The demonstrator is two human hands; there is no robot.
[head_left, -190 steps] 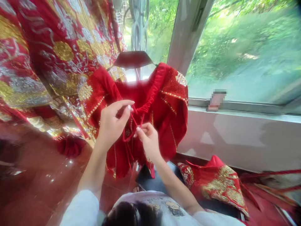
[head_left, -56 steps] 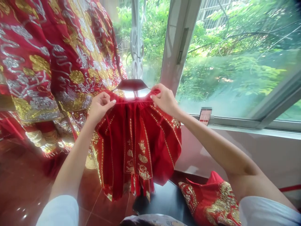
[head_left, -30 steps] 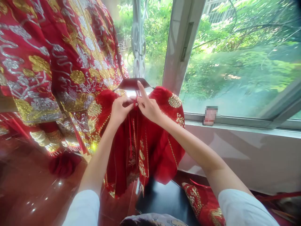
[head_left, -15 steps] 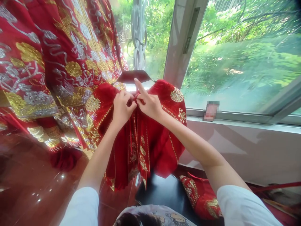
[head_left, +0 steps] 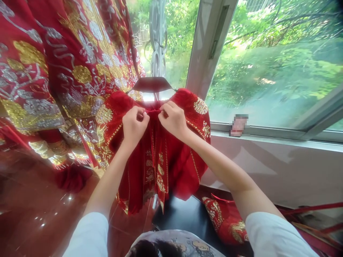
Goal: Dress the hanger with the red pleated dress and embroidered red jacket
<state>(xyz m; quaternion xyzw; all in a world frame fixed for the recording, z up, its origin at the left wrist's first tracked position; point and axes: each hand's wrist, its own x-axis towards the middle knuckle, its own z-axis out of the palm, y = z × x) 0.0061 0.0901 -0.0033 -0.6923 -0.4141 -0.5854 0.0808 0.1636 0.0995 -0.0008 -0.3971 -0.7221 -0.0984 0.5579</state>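
Observation:
A small red garment (head_left: pixel 171 160) with gold embroidery hangs from a dark hanger (head_left: pixel 151 85) in front of the window. Both hands are up at its gathered top edge, close together. My left hand (head_left: pixel 134 125) is closed, pinching the red fabric at the middle of that edge. My right hand (head_left: pixel 173 118) is closed too, fingers curled on the same edge just to the right. The knuckles nearly touch. The cloth falls in pleats below the hands.
A large red robe (head_left: pixel 59 71) with gold and silver embroidery hangs at the left. Another embroidered red piece (head_left: pixel 225 219) lies on a dark seat (head_left: pixel 184 217) below. The white window sill (head_left: pixel 281 142) holds a small blurred object (head_left: pixel 238 125). The floor is glossy red-brown tile (head_left: pixel 34 214).
Earlier my hands tied a red cord, then spread the top edge wide. They came back together at its middle, and my right index finger, raised half a second ago, has curled down.

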